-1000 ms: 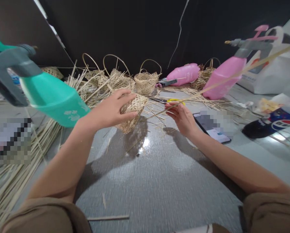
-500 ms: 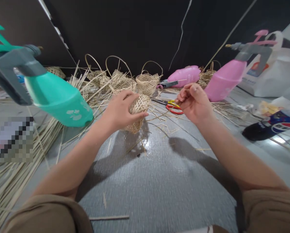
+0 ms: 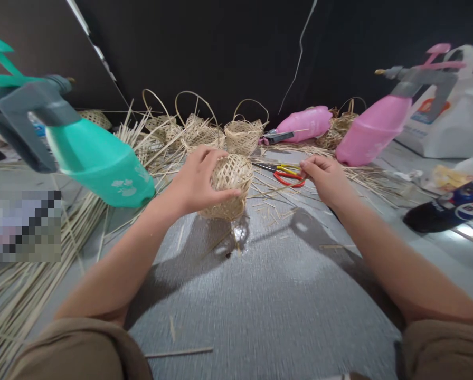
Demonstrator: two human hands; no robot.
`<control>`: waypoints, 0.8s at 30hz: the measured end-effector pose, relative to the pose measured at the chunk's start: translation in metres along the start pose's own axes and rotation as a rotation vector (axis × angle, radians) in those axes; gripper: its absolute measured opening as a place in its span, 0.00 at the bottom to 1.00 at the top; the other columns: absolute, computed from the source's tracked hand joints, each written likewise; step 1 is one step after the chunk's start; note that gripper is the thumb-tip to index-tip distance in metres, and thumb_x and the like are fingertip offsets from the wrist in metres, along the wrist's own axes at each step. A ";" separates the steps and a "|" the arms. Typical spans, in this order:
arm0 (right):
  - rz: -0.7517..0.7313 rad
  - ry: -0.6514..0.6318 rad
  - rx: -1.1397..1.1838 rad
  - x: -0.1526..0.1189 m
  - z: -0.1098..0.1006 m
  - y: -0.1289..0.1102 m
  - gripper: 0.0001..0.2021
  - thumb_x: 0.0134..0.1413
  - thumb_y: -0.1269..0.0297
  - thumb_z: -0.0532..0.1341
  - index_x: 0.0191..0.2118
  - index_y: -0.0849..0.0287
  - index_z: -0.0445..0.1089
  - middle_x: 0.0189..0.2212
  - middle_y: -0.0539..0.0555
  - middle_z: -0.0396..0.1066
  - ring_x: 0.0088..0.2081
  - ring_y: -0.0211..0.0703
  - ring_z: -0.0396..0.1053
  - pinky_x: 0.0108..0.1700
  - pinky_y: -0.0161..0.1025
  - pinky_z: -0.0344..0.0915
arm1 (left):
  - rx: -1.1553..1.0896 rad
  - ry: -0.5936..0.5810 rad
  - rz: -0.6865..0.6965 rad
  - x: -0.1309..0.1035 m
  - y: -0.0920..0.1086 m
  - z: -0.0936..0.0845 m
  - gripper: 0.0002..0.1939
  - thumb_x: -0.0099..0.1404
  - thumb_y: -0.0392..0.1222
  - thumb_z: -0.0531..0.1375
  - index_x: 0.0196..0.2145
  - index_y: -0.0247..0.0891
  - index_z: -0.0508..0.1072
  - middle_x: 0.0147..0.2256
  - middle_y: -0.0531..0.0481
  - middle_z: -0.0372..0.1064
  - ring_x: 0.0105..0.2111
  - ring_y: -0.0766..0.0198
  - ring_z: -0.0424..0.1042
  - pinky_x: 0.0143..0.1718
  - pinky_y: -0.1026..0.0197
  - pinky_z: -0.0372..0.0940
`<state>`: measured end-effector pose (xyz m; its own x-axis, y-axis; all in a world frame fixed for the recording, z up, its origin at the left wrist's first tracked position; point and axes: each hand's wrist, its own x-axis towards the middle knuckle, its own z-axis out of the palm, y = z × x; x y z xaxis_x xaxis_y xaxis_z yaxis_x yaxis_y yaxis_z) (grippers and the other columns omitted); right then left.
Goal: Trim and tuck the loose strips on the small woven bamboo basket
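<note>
A small woven bamboo basket (image 3: 232, 177) is gripped by my left hand (image 3: 199, 182), its fingers over the far side and the thumb stretched along the near side. Its rounded, open-weave face is turned up. My right hand (image 3: 324, 178) pinches a thin bamboo strip (image 3: 276, 194) that runs leftward to the basket. Just left of my right fingers lie scissors with red handles (image 3: 289, 180) and a yellow-handled tool (image 3: 287, 168) on the grey table (image 3: 260, 295). The fingers of my left hand partly hide the basket's left side.
A green spray bottle (image 3: 102, 163) stands left, near long bamboo strips (image 3: 58, 253). Finished-looking baskets with hoop handles (image 3: 242, 134) line the dark wall. To the right are a pink spray bottle (image 3: 375, 129), a white bag (image 3: 454, 121) and a cola bottle (image 3: 438, 208); another pink bottle (image 3: 305, 122) lies behind.
My right hand has moved down and slightly right, drawing the strip out straighter from the basket. The basket has turned or tilted slightly under my left hand, showing more of its weave.
</note>
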<state>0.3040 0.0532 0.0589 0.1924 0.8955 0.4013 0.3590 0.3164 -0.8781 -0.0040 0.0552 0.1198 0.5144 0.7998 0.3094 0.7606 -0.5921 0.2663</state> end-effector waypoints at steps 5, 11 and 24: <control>-0.101 0.050 -0.207 -0.007 -0.003 -0.009 0.16 0.53 0.53 0.66 0.22 0.55 0.65 0.19 0.46 0.61 0.23 0.38 0.56 0.29 0.40 0.51 | 0.073 0.034 0.036 -0.003 0.006 0.003 0.40 0.53 0.66 0.69 0.55 0.39 0.67 0.53 0.39 0.61 0.53 0.45 0.67 0.56 0.44 0.66; -0.245 0.100 -0.298 -0.015 0.000 -0.019 0.14 0.53 0.60 0.65 0.22 0.54 0.62 0.21 0.48 0.62 0.25 0.39 0.57 0.31 0.42 0.52 | 0.211 0.043 0.029 -0.009 0.022 0.004 0.37 0.54 0.67 0.68 0.51 0.40 0.68 0.51 0.38 0.63 0.52 0.43 0.69 0.53 0.44 0.68; -0.309 0.156 -0.406 -0.016 -0.001 -0.020 0.20 0.52 0.53 0.67 0.22 0.53 0.57 0.20 0.48 0.57 0.25 0.40 0.54 0.31 0.42 0.51 | 0.274 0.056 0.049 -0.013 0.028 0.009 0.36 0.55 0.68 0.68 0.49 0.38 0.68 0.50 0.37 0.63 0.53 0.39 0.67 0.54 0.41 0.66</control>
<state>0.2950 0.0323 0.0710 0.1445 0.7128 0.6863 0.7388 0.3837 -0.5541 0.0140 0.0288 0.1154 0.5361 0.7598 0.3678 0.8181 -0.5750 -0.0047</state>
